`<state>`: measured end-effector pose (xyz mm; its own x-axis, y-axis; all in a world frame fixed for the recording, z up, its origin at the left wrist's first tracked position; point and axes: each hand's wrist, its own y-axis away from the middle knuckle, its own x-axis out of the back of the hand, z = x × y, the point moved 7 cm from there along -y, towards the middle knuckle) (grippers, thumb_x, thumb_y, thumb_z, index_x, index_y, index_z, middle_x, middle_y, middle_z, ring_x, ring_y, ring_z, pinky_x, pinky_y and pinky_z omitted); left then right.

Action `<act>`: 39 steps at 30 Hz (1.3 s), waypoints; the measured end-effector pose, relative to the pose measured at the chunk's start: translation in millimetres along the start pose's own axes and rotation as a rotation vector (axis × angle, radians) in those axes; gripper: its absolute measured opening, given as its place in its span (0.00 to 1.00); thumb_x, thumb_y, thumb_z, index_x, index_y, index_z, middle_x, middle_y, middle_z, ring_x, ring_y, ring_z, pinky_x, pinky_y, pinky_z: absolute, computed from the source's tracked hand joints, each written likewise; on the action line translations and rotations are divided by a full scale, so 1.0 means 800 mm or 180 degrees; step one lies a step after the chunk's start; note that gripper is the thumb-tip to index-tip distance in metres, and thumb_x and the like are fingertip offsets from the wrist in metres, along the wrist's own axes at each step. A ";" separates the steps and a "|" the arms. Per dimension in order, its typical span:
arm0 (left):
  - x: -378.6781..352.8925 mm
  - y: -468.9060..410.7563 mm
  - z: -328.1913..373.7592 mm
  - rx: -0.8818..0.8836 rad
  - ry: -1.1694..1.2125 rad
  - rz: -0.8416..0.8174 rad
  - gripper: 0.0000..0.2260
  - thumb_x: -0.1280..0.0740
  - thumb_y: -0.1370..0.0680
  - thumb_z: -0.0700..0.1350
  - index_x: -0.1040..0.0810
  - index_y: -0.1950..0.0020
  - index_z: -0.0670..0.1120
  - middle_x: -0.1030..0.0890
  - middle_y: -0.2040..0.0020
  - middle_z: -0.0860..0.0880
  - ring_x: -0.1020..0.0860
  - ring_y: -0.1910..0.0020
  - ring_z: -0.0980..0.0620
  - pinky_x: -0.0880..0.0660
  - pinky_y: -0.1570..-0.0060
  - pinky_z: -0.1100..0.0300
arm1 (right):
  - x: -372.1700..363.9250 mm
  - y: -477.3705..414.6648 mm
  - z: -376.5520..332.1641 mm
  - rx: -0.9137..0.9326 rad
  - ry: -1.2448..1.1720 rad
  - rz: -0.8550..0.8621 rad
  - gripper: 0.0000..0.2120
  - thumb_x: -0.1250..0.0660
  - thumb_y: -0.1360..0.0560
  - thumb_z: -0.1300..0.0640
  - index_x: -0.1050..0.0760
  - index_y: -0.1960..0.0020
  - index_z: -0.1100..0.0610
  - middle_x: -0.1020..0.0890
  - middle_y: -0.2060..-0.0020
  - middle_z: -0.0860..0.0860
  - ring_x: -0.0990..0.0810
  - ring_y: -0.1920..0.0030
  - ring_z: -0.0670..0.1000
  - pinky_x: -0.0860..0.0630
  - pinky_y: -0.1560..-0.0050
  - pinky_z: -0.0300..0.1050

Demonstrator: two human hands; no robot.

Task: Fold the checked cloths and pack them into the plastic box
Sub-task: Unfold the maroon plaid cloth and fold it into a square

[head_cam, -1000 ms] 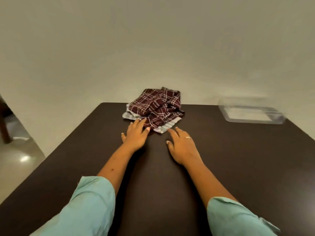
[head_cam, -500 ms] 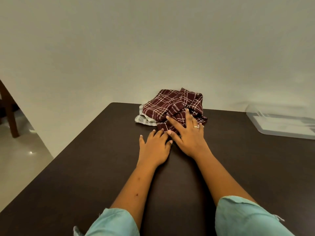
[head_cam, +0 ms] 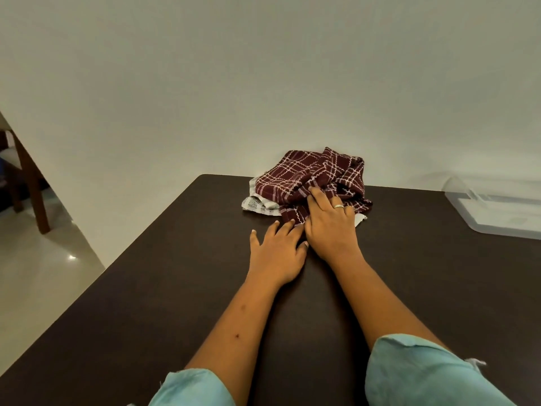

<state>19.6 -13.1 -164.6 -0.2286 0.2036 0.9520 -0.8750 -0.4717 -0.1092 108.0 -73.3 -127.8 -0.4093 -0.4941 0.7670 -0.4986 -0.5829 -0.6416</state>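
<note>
Head view: cloths (head_cam: 304,178) at far table (head_cam: 140,294) edge, box (head_cam: 497,221) right.

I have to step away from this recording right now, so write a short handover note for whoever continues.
Left hand: open, flat on the table, touching the pile's near edge.
Right hand: on the maroon checked cloth; grip unclear.
That cloth lies crumpled over a pale cloth at the far edge.
Plastic box: far right, no cloth visible inside.
Done: nothing folded.
Left: fold all, pack.
</note>
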 end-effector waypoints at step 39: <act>0.258 0.276 0.193 -0.0827 0.1796 0.0967 0.13 0.37 0.28 0.37 0.18 0.48 0.48 0.17 0.49 0.48 0.21 0.49 0.48 0.24 0.47 0.54 | 0.420 0.203 -0.026 -0.0993 -0.2127 0.0548 0.36 0.35 0.31 0.69 0.37 0.29 0.42 0.46 0.23 0.47 0.47 0.25 0.48 0.43 0.27 0.53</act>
<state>-155.3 -207.7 51.7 -0.6053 0.5433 0.5817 -0.7947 -0.3720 -0.4796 -126.4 -321.0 26.0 -0.0001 -0.9054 0.4245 -0.7033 -0.3017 -0.6437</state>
